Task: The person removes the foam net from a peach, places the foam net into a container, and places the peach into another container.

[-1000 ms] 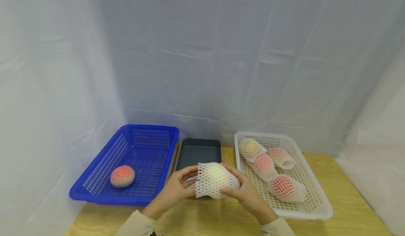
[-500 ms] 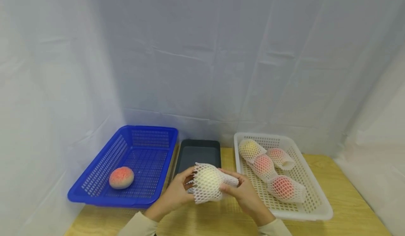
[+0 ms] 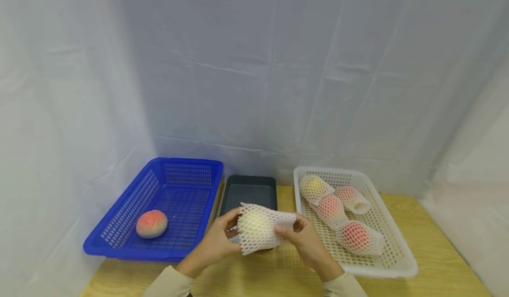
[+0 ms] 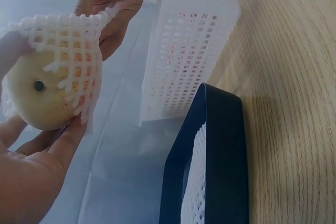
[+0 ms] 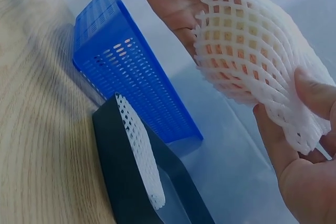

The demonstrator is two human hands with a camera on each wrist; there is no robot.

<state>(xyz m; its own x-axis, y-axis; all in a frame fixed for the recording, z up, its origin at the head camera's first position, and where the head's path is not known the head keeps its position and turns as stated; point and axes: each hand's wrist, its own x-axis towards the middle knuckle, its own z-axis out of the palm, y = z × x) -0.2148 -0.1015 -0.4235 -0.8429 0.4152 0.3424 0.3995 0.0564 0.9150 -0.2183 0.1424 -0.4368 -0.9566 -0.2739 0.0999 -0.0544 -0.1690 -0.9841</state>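
A white foam net sleeve (image 3: 258,228) covers most of a pale yellow round fruit with red flecks (image 4: 39,100), held above the table in front of the dark tray. In the left wrist view the fruit's end with a dark dimple shows bare at the sleeve's open mouth. My left hand (image 3: 216,243) holds the fruit from the left, fingers and thumb around that end. On the other side my right hand (image 3: 312,244) pinches the gathered tail of the sleeve between thumb and fingers, as the right wrist view (image 5: 310,182) shows.
The dark tray (image 3: 248,191) holds a loose white net sleeve (image 5: 142,156). At left, a blue basket (image 3: 192,199) contains a bare pink-and-cream peach (image 3: 152,224). To the right stands a white basket (image 3: 377,270) with several netted fruits (image 3: 355,235). Pale sheeting hangs behind.
The sleeve's tail has been drawn out longer toward the right, and my right hand has shifted its grip onto it. Both hands and the fruit have drifted slightly left.
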